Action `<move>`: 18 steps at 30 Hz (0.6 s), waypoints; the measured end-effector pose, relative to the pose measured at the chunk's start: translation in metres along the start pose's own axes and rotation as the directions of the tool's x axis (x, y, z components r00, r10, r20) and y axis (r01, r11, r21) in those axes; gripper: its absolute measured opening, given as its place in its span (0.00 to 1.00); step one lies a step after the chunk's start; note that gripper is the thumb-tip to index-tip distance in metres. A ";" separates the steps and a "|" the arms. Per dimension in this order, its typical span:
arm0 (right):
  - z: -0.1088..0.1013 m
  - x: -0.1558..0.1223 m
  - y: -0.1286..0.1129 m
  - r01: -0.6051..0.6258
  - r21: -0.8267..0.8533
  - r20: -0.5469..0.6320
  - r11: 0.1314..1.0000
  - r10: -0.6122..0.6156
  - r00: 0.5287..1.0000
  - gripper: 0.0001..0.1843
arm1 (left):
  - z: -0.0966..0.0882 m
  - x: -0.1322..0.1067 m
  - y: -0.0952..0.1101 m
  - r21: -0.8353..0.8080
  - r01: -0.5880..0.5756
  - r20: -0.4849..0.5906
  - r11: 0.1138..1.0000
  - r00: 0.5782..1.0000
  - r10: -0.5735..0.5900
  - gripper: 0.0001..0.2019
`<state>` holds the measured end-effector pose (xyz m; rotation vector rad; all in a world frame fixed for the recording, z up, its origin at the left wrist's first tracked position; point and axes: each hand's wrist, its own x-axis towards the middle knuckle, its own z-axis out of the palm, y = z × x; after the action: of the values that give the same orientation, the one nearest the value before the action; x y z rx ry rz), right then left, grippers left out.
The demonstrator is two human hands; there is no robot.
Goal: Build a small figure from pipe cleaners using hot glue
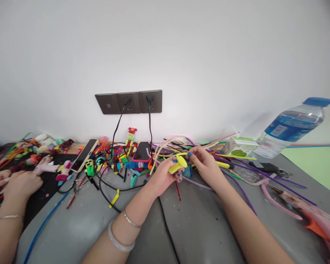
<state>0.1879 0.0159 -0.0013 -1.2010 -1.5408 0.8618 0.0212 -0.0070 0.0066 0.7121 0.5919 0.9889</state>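
My left hand is closed around a yellow pipe-cleaner piece, which has a flat round disc at the top and a bundled part below. From the disc, a yellow strand runs to my right hand, whose thumb and finger pinch its end. Behind and under my hands spreads a loose bunch of pipe cleaners in yellow, purple and pink. A yellow-and-black tool handle lies just right of my right hand. A dark red twisted strand sits on the table below my left hand.
A phone with a pink case and a larger phone lie among small pipe-cleaner figures. Black cables cross the grey table. At right are a bottle, a green-white box and pink pliers. Another person's hands work at left.
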 end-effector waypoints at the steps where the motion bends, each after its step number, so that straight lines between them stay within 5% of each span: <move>1: 0.000 0.000 0.001 -0.003 0.002 0.007 1.000 0.003 1.000 0.08 | 0.001 -0.001 0.001 -0.014 -0.011 -0.004 1.000 1.000 0.011 0.10; 13: 0.003 -0.001 0.005 -0.023 -0.040 0.035 0.999 0.024 0.999 0.07 | 0.008 0.000 0.005 -0.092 -0.135 -0.168 0.987 0.979 0.118 0.07; 18: 0.006 -0.003 0.006 0.013 -0.087 0.086 0.996 -0.005 0.996 0.06 | 0.007 0.000 0.006 0.033 -0.196 -0.236 0.980 0.951 0.198 0.07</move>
<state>0.1840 0.0149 -0.0094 -1.2327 -1.6665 0.8568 0.0226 -0.0065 0.0155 0.6744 0.7450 1.2703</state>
